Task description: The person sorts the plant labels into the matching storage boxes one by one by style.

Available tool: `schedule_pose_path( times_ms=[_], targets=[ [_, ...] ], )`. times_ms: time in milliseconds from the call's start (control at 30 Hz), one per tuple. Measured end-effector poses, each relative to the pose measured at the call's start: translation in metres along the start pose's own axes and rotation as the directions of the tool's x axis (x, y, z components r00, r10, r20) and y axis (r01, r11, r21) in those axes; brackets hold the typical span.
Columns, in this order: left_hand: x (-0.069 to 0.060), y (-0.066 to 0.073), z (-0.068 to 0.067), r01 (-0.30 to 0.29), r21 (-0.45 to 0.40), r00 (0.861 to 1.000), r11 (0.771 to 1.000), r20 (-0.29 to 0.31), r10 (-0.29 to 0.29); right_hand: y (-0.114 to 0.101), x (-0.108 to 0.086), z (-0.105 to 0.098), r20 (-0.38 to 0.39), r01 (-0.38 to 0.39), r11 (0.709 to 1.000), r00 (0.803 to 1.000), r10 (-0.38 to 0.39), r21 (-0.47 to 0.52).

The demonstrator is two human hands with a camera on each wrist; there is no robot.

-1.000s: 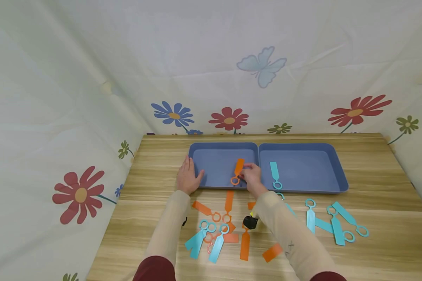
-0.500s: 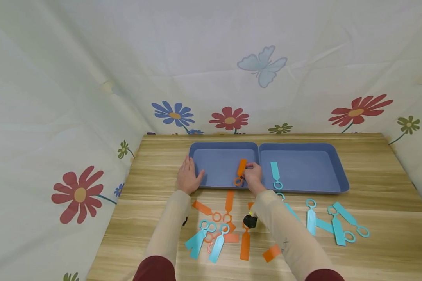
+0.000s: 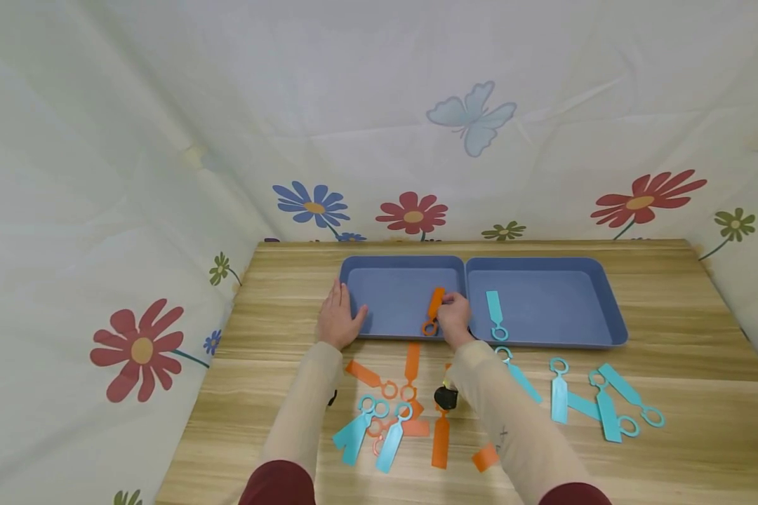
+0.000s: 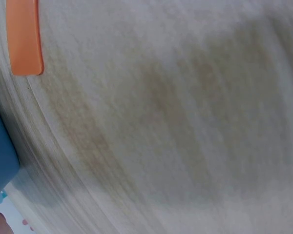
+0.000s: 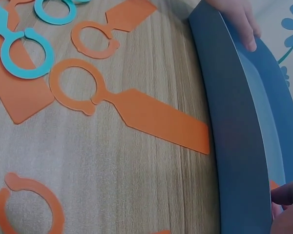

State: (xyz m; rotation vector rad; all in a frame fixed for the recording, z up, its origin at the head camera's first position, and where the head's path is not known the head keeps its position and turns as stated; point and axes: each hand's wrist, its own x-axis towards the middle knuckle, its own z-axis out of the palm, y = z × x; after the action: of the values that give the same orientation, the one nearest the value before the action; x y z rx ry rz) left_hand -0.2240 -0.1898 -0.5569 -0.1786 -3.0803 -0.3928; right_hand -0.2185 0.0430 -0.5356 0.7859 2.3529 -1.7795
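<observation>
The left arm [image 3: 303, 403] and right arm [image 3: 512, 421] stretch toward the far edge of the desk [image 3: 271, 301]. Nearer the left edge, the left hand [image 3: 339, 320] has straight fingers, thumb spread; the right hand's [image 3: 455, 320] fingers are curled.

We wear: cream forearm sleeves [image 3: 300, 407], two; maroon upper sleeves [image 3: 278, 482], two; small dark markings [image 3: 502, 438], right forearm; black rounded piece [image 3: 445, 398], right side.
</observation>
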Motion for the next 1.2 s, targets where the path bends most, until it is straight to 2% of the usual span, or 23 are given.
schedule_pose_path(
  times_ms=[400,700,967,1200],
  targets=[
    [-0.0005,-0.0008,-0.0004,-0.003,-0.012,1.0,1.0,-0.001,0.003,0.001,0.0023,0.0032,-0.056,0.022,0.995,0.998,-0.027,-0.1],
    [-0.0007,-0.0007,-0.0001,0.0,-0.008,1.0,1.0,-0.006,0.0,-0.0005,-0.0001,0.0019,-0.044,0.028,0.99,0.998,-0.035,-0.14],
    [-0.001,0.0006,-0.0015,0.005,-0.006,1.0,1.0,-0.01,-0.005,-0.0016,-0.0047,0.0017,-0.061,0.069,0.967,0.994,-0.087,-0.244],
    [-0.0013,0.0002,-0.0008,0.01,-0.016,1.0,1.0,0.004,-0.01,0.0017,-0.0041,0.0034,-0.036,0.097,0.948,0.993,-0.114,-0.302]
  ],
)
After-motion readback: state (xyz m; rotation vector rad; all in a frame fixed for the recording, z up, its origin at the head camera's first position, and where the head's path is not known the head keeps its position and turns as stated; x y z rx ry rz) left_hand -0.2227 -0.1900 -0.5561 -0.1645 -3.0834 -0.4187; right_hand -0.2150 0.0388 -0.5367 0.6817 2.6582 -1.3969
